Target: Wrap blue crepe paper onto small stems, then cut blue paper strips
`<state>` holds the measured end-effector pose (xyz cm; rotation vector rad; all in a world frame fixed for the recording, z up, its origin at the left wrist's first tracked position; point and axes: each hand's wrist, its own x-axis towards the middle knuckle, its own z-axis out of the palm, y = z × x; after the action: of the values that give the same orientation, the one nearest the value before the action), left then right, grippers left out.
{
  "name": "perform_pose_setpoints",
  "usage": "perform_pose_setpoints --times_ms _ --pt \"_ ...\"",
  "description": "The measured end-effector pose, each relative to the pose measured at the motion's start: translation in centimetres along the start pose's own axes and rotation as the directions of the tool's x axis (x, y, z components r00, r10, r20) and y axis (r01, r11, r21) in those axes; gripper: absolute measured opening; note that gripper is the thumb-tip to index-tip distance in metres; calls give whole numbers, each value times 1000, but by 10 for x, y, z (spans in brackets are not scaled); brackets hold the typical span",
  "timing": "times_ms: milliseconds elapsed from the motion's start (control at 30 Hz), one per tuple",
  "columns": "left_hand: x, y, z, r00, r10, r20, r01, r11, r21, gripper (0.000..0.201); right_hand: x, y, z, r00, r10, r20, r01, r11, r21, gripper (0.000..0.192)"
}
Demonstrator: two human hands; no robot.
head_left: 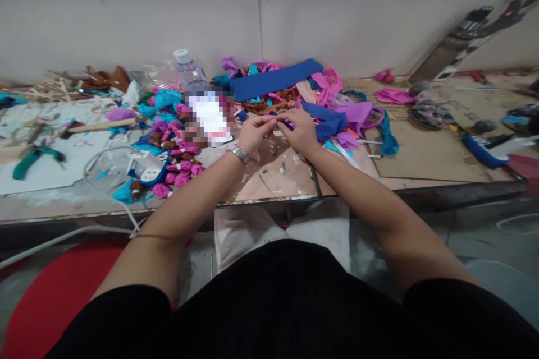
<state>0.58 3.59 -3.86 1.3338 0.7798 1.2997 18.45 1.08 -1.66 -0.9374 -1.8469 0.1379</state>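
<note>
Hands met above the tabletop [273,179]: a small pink fabric scrap [277,119] is pinched narrowly between left hand [251,133] and right hand [300,130], presumably for folding; finished pink cloth buds [181,171] are heaped leftward.

Both hands meet over the desk [421,162] middle, near its front edge. Left hand [252,133] and right hand [300,130] pinch a small pink piece [275,119] between fingertips; too small to tell more. Silver wristwatch [238,153] on left wrist. Toward the desk's left: pile of pink bundles [181,171], white power strip [147,165] with cable running off the front edge. Along the back edge: clear water bottle [189,70], long blue strip [273,79], mixed pink, purple and blue scraps. Green-handled pliers [36,158] near the left edge. Blue-handled tool [484,151] near the right edge.
</note>
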Motion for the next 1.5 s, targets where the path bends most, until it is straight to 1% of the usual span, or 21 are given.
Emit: perform_pose_setpoints --times_ms 100,267,433,600,900,967,1100,1400,1500 --pt "-2 5 4 999 -35 -4 35 998 -49 32 0 1 0 1000 7 15 -7 1000 -1 16" --pt "-4 11 8 996 -92 -13 90 993 -81 25 0 1 1 1000 10 0 -10 1000 -12 15" --pt "-5 12 9 993 -120 1 119 988 -102 27 1 1 2 1000 -5 -24 5 1000 0 10" --pt "-6 11 9 995 -104 3 104 992 -74 32 0 3 3 1000 -1 -30 1 1000 9 7" --pt "-3 9 8 996 -72 -50 72 997 -3 25 -2 2 4 999 43 13 -43 999 -7 13" --pt "-3 8 7 997 -68 -29 68 998 10 28 -1 2 4 999 43 24 -42 999 -5 13" --pt "-3 5 5 998 -53 26 52 998 24 36 0 1 3 999 36 4 -36 999 4 13" --pt "-4 6 4 999 -6 47 3 998 65 47 0 1 2 999 30 -19 -30 1000 1 12" --pt "-4 7 4 999 -9 39 6 997 75 48 0 2 2 999 33 -6 -33 999 -6 13"
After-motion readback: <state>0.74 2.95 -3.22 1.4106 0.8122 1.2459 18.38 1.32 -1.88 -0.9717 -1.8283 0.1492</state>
